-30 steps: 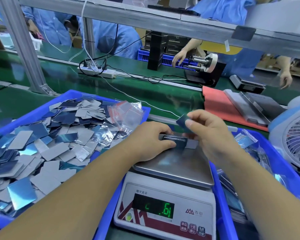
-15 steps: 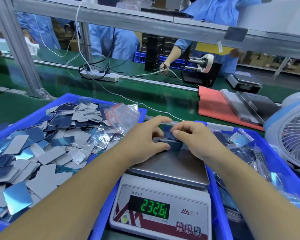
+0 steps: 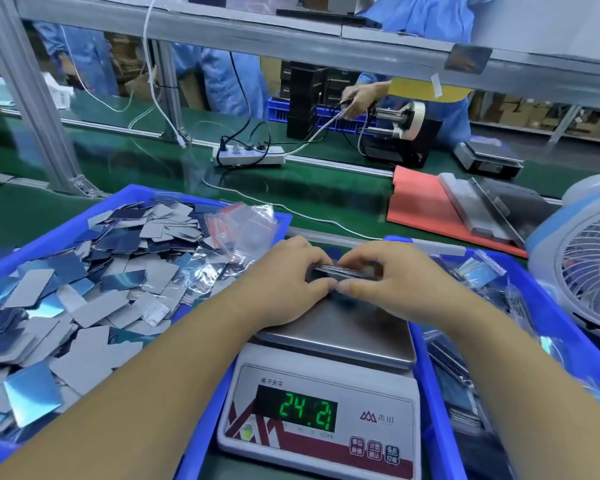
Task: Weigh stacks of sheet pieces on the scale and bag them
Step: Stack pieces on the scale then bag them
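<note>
Right hand [image 3: 392,282] lowered since earlier, both hands' fingers pinching stack [image 3: 343,271], long axis left-right

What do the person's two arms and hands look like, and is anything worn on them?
Both forearms are bare up to the bottom edge of the picture: no sleeves show. The left hand and the right hand wear no gloves, and no watch, ring or wristband is visible. The fingernails are short and unpainted.

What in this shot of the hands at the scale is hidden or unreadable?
Head view only:
- Thin dark stack of sheet pieces: count hidden by left hand and right hand.
- White digital scale: button labels too small.
- Blue right-hand bin: contents blurred, cut off by the edge.
</note>
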### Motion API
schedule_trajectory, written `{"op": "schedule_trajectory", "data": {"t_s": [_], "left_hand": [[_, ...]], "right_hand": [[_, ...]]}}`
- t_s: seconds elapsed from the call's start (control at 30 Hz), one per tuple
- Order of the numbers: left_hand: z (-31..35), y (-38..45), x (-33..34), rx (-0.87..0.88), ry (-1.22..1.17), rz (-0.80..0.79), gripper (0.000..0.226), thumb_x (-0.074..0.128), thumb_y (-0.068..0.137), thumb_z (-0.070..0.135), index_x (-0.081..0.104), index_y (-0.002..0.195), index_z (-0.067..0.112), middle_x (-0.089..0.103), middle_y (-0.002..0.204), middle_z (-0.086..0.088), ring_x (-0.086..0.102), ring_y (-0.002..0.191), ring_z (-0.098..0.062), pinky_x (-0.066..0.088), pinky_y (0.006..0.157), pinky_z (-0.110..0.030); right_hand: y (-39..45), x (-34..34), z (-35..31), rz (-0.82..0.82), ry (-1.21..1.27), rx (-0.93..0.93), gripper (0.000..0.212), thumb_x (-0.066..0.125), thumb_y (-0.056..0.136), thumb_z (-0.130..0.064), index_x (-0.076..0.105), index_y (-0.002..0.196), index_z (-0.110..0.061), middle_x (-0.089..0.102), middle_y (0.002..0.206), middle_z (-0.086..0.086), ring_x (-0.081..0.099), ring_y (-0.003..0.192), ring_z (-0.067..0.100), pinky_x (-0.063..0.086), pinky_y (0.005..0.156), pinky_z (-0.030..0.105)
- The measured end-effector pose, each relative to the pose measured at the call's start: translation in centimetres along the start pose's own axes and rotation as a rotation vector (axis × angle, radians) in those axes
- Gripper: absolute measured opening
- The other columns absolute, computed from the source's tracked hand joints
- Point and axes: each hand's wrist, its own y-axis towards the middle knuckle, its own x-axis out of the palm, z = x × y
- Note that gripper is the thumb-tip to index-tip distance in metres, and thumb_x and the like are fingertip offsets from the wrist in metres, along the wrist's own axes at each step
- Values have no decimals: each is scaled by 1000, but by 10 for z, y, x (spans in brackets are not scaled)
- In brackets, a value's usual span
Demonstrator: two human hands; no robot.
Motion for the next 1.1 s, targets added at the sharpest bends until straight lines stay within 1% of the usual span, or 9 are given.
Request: {"op": "schedule_trajectory", "data": {"t_s": [0.27,0.37,0.5,0.63,0.77,0.9,0.97,1.03,1.1], "left_hand": [[10,0,0,-32,21,-3,21,64,93,41,68,112,32,57,108,9,53,107,-13,45,96,-33],[12,2,0,-49,20,-1,35,64,92,32,60,128,29,58,117,9,54,114,-13,41,96,-27],[17,4,2,-110,-164,-39,69,59,88,9,39,149,33,53,138,10,49,127,-9,36,101,-21],[31,3,6,-115,-302,-53,82,53,80,-4,36,151,34,50,141,7,46,131,-10,37,102,-22],[47,-1,12,-57,-332,-93,82,49,76,-6,34,150,27,42,147,-1,48,131,-16,40,109,-29],[52,3,9,-118,-484,-98,78,44,79,-9,34,149,26,44,143,-9,55,123,-23,47,103,-36],[50,6,7,-120,-519,-98,76,43,80,-9,35,146,28,42,142,-8,54,121,-23,49,97,-32],[47,7,3,-115,-525,-46,75,44,80,-8,38,143,32,37,141,-3,48,120,-17,44,87,-20],[45,7,2,-123,-580,-13,72,46,81,-9,40,140,32,39,141,-4,48,120,-16,47,89,-24]], "right_hand": [[2,-1,5,-7,-171,18,14,72,83,-48,72,94,-40,69,80,-13,59,76,4,48,64,27],[4,5,1,-1,-140,10,9,72,86,-40,73,93,-35,66,74,-11,56,73,1,38,58,16],[4,8,-4,23,-133,17,4,72,86,-35,69,88,-32,61,71,-13,54,72,-1,36,58,12],[6,13,-13,51,-150,-9,10,69,82,-21,68,91,-24,58,74,-17,54,73,9,35,60,13],[5,13,-18,66,-131,-66,33,67,74,-5,64,91,-33,58,73,-28,57,76,-1,39,61,7],[0,9,-23,43,-50,-100,60,61,70,7,51,84,-50,50,75,-56,49,80,-31,36,69,-2],[-1,7,-22,34,-15,-82,57,62,71,5,56,81,-50,56,73,-51,53,77,-25,38,66,1],[0,6,-22,32,-14,-63,37,67,74,-6,67,82,-42,63,76,-39,59,77,-13,41,61,10],[2,7,-24,53,-5,-45,27,70,74,-13,71,85,-38,66,79,-34,60,79,-7,43,63,16]]}}
